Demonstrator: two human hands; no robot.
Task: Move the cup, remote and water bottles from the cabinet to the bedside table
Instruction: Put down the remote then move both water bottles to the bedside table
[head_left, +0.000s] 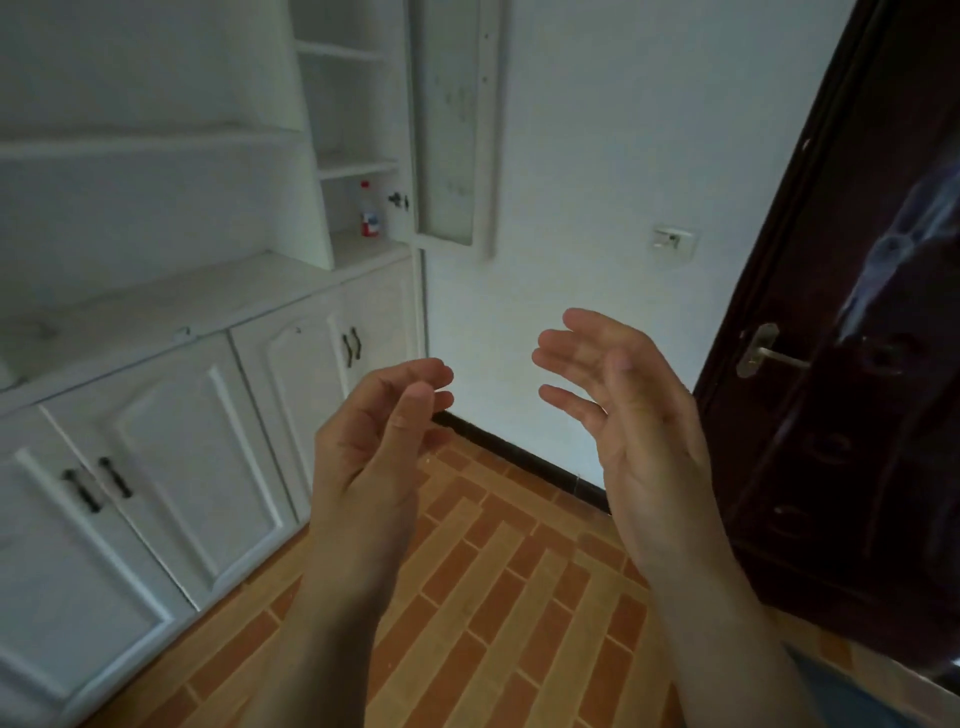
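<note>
- Both hands raised in mid-air over the tiled floor, well apart from the white cabinet at left and holding nothing
- Left hand loosely curled, fingers bent inward and close together around empty air, thumb near the forefinger
- Right hand spread, fingers apart and nearly straight, palm turned toward the left one
- One water bottle, red-capped with a red and blue label, upright in the lowest open compartment of the cabinet, just beside the swung-open glass door
- No cup, remote or second bottle visible from here; bedside table out of view too, so impossible to tell how much is already across
- Likely step in hand: reaching for that bottle
- Best done by stepping closer first, since the compartment lies far from either hand
- Left hand probably the better choice, being nearer the cabinet; approach from the front of the shelf, clear of the door edge and its dark knob
- Wrap around the labelled middle of the bottle rather than the cap, lift slightly before drawing out, keep upright
- Risks: brushing the open door on the way in, tipping the bottle against the compartment wall, or catching the dark wooden room door at right when turning away
</note>
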